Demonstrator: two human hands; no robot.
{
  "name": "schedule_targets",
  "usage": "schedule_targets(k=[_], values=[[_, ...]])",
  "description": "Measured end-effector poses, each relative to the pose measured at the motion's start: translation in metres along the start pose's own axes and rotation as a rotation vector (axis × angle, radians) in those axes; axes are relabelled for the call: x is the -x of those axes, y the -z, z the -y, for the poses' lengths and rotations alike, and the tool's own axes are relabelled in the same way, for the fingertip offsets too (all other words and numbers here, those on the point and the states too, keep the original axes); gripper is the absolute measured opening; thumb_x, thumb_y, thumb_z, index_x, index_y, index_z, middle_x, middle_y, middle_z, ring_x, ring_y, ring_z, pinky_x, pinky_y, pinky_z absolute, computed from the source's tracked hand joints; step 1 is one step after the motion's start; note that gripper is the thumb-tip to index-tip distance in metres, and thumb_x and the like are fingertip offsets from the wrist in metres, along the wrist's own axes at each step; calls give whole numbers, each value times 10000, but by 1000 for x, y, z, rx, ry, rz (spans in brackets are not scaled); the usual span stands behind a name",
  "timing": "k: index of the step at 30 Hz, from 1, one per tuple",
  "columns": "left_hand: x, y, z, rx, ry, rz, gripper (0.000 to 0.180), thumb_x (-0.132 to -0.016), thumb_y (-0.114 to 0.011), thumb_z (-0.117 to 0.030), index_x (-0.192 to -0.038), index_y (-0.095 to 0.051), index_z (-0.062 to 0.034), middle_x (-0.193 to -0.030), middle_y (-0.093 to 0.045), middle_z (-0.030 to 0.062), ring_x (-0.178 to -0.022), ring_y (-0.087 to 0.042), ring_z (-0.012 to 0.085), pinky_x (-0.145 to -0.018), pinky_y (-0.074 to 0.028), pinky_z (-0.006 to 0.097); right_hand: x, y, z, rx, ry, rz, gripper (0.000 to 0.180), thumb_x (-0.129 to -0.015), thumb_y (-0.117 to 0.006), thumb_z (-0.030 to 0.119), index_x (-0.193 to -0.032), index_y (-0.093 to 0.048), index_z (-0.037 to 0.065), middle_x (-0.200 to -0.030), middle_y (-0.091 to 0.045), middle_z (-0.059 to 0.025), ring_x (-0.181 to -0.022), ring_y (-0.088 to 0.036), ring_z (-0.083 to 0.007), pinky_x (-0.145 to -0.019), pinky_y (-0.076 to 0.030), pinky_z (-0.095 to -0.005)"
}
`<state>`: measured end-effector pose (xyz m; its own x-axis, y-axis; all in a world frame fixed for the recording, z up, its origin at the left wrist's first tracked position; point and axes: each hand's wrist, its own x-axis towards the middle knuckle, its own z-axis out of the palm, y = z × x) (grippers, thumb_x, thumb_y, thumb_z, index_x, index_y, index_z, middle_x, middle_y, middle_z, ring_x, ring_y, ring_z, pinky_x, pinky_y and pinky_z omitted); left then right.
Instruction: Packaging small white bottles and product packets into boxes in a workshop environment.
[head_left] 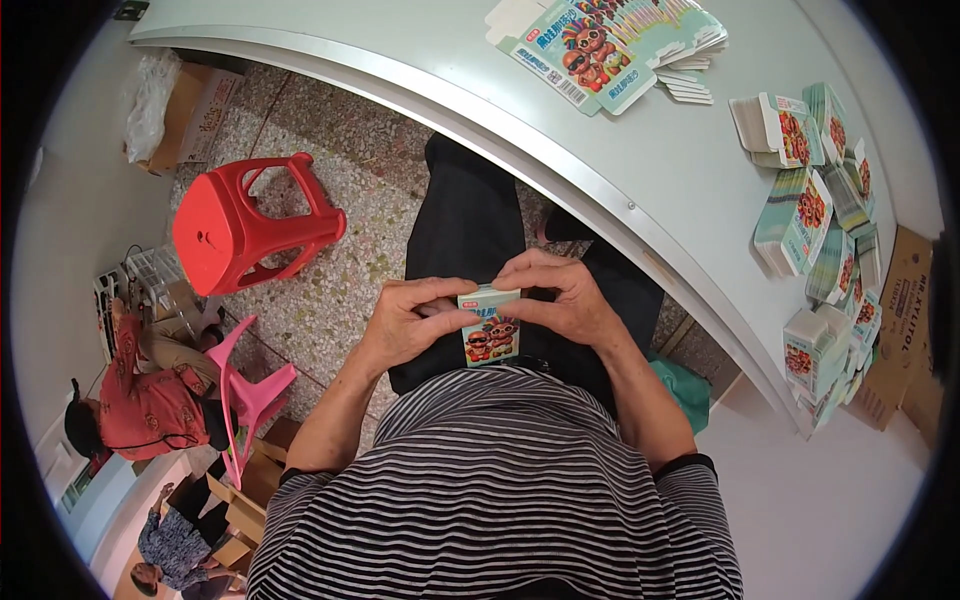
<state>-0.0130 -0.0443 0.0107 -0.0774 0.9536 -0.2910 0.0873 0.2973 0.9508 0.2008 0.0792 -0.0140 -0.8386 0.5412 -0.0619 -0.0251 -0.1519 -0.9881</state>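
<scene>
Small carton, pale green with cartoon figures printed on its front, sits upright between both hands just above the person's lap, over black trousers and in front of a striped shirt. Left hand is closed on the carton's left side, thumb lying across the front and fingers curled at its upper left corner. Right hand grips the top and right side, fingertips bent over the top flap, which looks pressed down; whether anything is inside the carton cannot be told.

Beyond the hands runs the curved metal edge of a white table. On its far part lies a fanned stack of flat unfolded cartons of the same print. Along the right side of the table stand and lie many folded cartons, some bundled in rows, some loose. A brown cardboard box stands just beside them at the right rim.

On the speckled floor to the left a red plastic stool lies tipped over, with a pink stool nearer the lower left, next to a seated person in red.
</scene>
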Motion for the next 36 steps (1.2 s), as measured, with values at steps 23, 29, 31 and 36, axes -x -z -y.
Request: schedule_targets(k=[23, 29, 31, 36], values=[[-193, 47, -146, -319, -221, -607, 714, -825, -747, -398, -1233, -534, 147, -840, -690, 182, -613, -685, 205, -567, -543, 296, -71, 66, 104, 965, 377, -780, 469, -759, -793, 119, -1187, -618, 46, -1090, -633, -125, -992, -617, -218, -806, -522, -345], [-183, 6, -103, -160, -128, -499, 580, -824, -763, -294, -1154, -583, 147, -773, -688, 147, -541, -626, 146, -487, -485, 275, -118, 89, 103, 1430, 109, -660, 601, -691, -836, 230, -1202, -591, 28, -1181, -586, -152, -1133, -516, -332, -959, -430, -431], [-182, 4, -92, -107, -130, -501, 530, -830, -763, -265, -1132, -597, 137, -784, -685, 141, -549, -625, 139, -484, -482, 267, -124, 87, 105, 1405, -7, -669, 587, -677, -838, 248, -1152, -591, 7, -1203, -566, -159, -1137, -489, -337, -966, -412, -442], [-169, 0, -90, -8, -187, -544, 483, -844, -759, -221, -1138, -591, 123, -868, -678, 128, -614, -620, 122, -523, -497, 255, -123, 79, 104, 1195, 142, -711, 433, -753, -798, 213, -1070, -594, -1, -1031, -640, -126, -956, -600, -300, -833, -482, -385]])
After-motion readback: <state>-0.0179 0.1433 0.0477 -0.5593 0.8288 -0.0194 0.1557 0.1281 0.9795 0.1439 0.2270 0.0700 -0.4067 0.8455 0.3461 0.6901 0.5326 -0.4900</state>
